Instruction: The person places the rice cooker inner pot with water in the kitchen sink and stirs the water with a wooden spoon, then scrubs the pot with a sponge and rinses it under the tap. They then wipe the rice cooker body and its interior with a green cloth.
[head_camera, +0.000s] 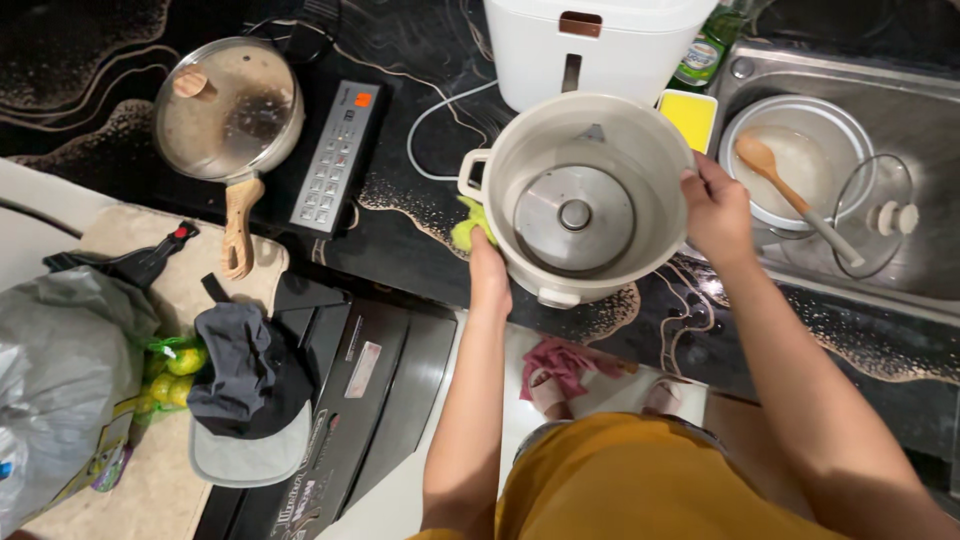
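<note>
— Where was the cooker body (590, 200)?
— Centre frame, empty; left hand (488, 262) pressed a green cloth (466, 225) to its side, right hand (715, 205) closed on the rim.
— And the rest?
— Wiping looked underway; inner pot (790, 165) sat in the sink (930, 110), right.

We look straight down from the head camera, close over our two bare arms. It faces the dark marbled stone counter (400, 230), whose near edge crosses mid-frame with floor below. The steel sink (900, 270) fills the top right corner. Single view only.
</note>
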